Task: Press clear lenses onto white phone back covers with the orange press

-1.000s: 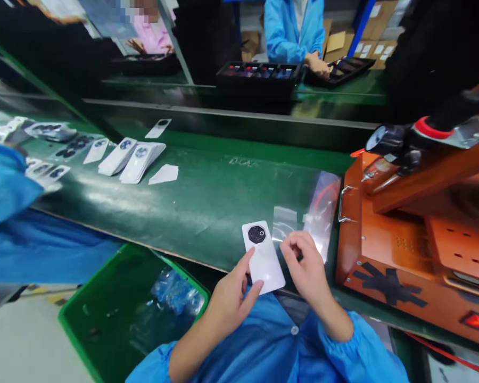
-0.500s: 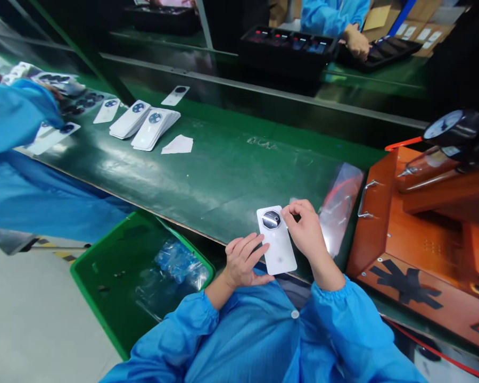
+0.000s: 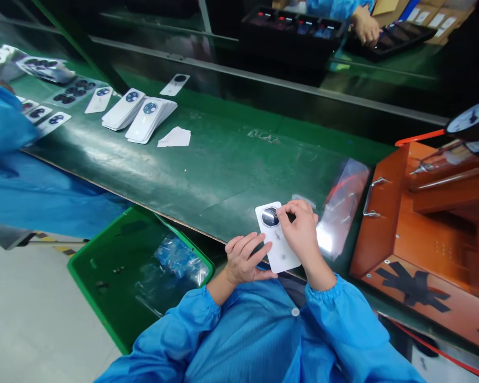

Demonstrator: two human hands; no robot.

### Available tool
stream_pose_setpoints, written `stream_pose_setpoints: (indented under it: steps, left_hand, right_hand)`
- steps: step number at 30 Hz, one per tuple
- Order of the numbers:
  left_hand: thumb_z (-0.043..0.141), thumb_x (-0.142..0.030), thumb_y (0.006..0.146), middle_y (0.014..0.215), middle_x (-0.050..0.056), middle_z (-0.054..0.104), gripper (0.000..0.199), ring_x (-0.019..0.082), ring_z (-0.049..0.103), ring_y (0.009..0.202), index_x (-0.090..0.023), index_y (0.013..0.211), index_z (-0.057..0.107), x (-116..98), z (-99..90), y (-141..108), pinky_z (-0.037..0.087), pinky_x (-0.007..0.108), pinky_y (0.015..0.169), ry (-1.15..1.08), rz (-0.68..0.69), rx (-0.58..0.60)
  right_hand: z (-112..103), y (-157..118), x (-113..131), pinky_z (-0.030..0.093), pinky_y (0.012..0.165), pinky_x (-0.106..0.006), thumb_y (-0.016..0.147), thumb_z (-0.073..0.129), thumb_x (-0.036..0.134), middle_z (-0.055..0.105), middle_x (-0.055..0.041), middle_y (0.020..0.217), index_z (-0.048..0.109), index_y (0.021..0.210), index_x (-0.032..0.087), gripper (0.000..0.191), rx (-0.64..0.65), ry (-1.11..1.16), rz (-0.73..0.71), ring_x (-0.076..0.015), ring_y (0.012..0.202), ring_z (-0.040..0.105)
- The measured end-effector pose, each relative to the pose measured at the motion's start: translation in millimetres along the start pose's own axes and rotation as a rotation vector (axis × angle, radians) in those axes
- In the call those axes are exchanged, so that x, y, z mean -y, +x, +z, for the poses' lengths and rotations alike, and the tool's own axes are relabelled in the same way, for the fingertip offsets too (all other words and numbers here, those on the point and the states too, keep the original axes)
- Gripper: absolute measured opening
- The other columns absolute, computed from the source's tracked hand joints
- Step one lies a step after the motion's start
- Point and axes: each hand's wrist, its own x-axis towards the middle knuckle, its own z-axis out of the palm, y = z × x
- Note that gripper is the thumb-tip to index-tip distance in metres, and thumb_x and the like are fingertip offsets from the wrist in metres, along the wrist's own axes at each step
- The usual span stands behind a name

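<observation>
A white phone back cover (image 3: 282,254) with a dark round camera window (image 3: 269,217) is held at the bench's front edge, tilted slightly. My left hand (image 3: 242,259) grips its left side and lower end, fingers over the face and thumb beneath. At the camera window's right edge, the thumb and forefinger of my right hand (image 3: 304,232) are pinched together; whatever may be between them is too small to make out. Behind that hand a small clear strip (image 3: 303,200) lies on the bench, and a clear plastic sheet (image 3: 341,207) is to its right.
Stacks of white back covers (image 3: 147,121) and a torn white paper (image 3: 175,137) lie left on the green bench (image 3: 219,175). An orange machine (image 3: 399,234) stands right. Below is a green bin (image 3: 104,287) with plastic film. A co-worker's blue sleeve (image 3: 8,122) reaches in at left.
My right hand has moved left onto the camera window's edge. My left hand keeps its hold on the back cover. The co-worker's arm at left has drawn back, and the view has shifted slightly.
</observation>
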Motion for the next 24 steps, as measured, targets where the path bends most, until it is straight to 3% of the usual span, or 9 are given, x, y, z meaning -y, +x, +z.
stream_pose_setpoints:
  steps: [5, 8, 13, 20, 24]
  left_hand:
    - [0.06, -0.091, 0.069, 0.122, 0.003, 0.076, 0.075, 0.028, 0.067, 0.113, -0.039, 0.122, 0.074, -0.5, 1.9, -4.3, 0.037, 0.045, 0.1, 0.042, -0.049, 0.063]
    - [0.063, -0.089, 0.069, 0.123, 0.004, 0.075, 0.076, 0.028, 0.067, 0.113, -0.037, 0.124, 0.073, 0.0, 2.8, -7.1, 0.038, 0.046, 0.099, 0.032, -0.028, 0.036]
    - [0.059, -0.092, 0.069, 0.123, 0.003, 0.075, 0.076, 0.029, 0.066, 0.115, -0.039, 0.121, 0.074, 0.0, 2.7, -8.6, 0.036, 0.045, 0.1, 0.026, -0.086, 0.115]
    - [0.062, -0.082, 0.077, 0.119, 0.007, 0.076, 0.076, 0.027, 0.066, 0.114, -0.03, 0.132, 0.067, -3.5, -3.6, 6.3, 0.039, 0.045, 0.098, 0.018, 0.004, 0.0]
    - [0.06, -0.083, 0.078, 0.12, 0.007, 0.075, 0.074, 0.028, 0.066, 0.114, -0.033, 0.133, 0.067, -4.1, -4.1, 7.4, 0.039, 0.045, 0.099, 0.016, -0.004, 0.007]
  right_hand:
    - [3.4, -1.6, 1.1, 0.028, 0.09, -0.04, 0.091, 0.06, 0.03, 0.066, -0.0024, 0.102, 0.072, 0.08, 0.023, 0.018, -0.02, -0.012, -0.032, -0.0233, 0.106, 0.056]
    - [4.4, -1.8, 0.7, 0.028, 0.09, -0.04, 0.091, 0.06, 0.03, 0.066, -0.002, 0.102, 0.071, 0.08, 0.023, 0.018, -0.038, -0.017, -0.04, -0.0229, 0.106, 0.056]
    - [5.7, -1.6, -0.5, 0.028, 0.089, -0.039, 0.092, 0.061, 0.029, 0.066, -0.0021, 0.101, 0.072, 0.08, 0.023, 0.018, -0.037, -0.047, -0.042, -0.0227, 0.104, 0.056]
    - [6.6, -3.0, -0.9, 0.028, 0.088, -0.038, 0.092, 0.062, 0.027, 0.065, -0.0013, 0.101, 0.071, 0.081, 0.022, 0.015, -0.05, -0.085, -0.062, -0.0217, 0.104, 0.056]
    - [8.1, -3.3, -1.5, 0.028, 0.087, -0.039, 0.093, 0.061, 0.027, 0.066, -0.0023, 0.101, 0.071, 0.081, 0.022, 0.016, -0.06, -0.109, -0.067, -0.0224, 0.104, 0.056]
